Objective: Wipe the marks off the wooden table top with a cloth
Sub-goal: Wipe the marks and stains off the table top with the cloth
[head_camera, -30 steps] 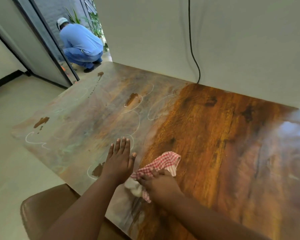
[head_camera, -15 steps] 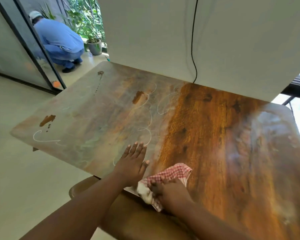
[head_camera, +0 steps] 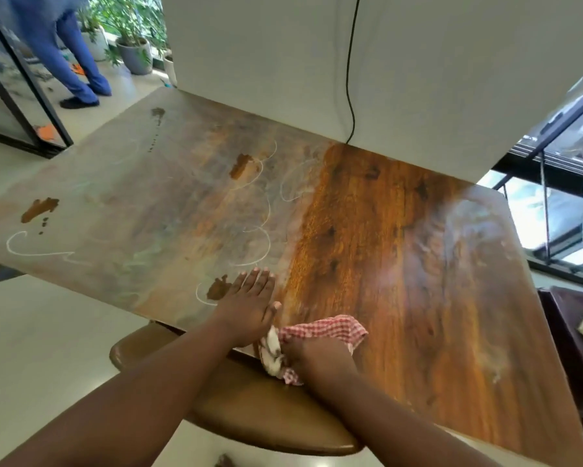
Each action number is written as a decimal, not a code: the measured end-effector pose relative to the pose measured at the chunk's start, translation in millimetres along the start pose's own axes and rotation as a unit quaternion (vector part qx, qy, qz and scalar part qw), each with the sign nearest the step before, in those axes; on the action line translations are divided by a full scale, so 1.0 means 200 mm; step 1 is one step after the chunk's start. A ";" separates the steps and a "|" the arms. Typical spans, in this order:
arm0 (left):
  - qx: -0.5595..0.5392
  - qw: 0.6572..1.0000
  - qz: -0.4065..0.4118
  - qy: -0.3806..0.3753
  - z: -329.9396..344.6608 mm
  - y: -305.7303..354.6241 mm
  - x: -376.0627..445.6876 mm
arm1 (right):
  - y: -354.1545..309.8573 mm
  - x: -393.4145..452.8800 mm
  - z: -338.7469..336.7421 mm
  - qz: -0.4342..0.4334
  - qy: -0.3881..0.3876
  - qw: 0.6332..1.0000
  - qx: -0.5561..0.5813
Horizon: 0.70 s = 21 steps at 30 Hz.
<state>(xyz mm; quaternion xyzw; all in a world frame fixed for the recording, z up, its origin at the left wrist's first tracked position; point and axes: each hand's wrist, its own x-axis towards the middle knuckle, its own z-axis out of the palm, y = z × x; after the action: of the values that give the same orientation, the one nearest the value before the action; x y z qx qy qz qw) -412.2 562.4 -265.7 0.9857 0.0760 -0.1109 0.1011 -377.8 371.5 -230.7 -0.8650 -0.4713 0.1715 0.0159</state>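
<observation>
Table top point(head_camera: 367, 251): we see wood grain, glossy orange-brown on the right half, dull and greyish on the left half
Marks point(head_camera: 243, 165): we count several brown blotches and white looping lines, all on the dull left half; one blotch sits just beside the left hand
Cloth point(head_camera: 320, 332): red-and-white check with a white bunched end, lying at the near edge of the table top, at the boundary between the dull and glossy areas
Left hand point(head_camera: 248, 306): we note it lies flat on the table top, fingers straight and together, palm down, holding nothing; its thumb side is next to the cloth
Right hand point(head_camera: 317, 357): on top of the cloth, fingers curled into the fabric, gripping it against the table edge
Chair point(head_camera: 249, 409): brown seat below the near edge, under both forearms
Wall point(head_camera: 418, 62): pale, along the far edge of the table, with a black cable point(head_camera: 350, 79) hanging down it
Background: we see a person's blue trouser legs point(head_camera: 78, 55) and potted plants point(head_camera: 131, 38) at upper left
</observation>
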 end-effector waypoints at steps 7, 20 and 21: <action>-0.012 1.000 -0.005 0.007 0.00 0.00 0.00 | 0.31 -0.27 -0.06 -0.010 -0.040 0.999 -0.003; -0.002 1.000 0.015 0.020 0.01 0.04 0.00 | 0.22 -0.12 -0.07 -0.076 -0.046 0.995 0.036; -0.001 1.000 0.014 0.021 0.01 0.05 0.00 | 0.16 -0.08 -0.05 -0.091 -0.029 0.994 0.045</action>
<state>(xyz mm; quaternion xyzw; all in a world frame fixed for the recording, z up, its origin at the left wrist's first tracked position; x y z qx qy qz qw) -410.8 553.2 -265.5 0.9886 0.0645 -0.0890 0.1025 -356.4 341.8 -222.8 -0.8114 -0.5405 0.2152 0.0569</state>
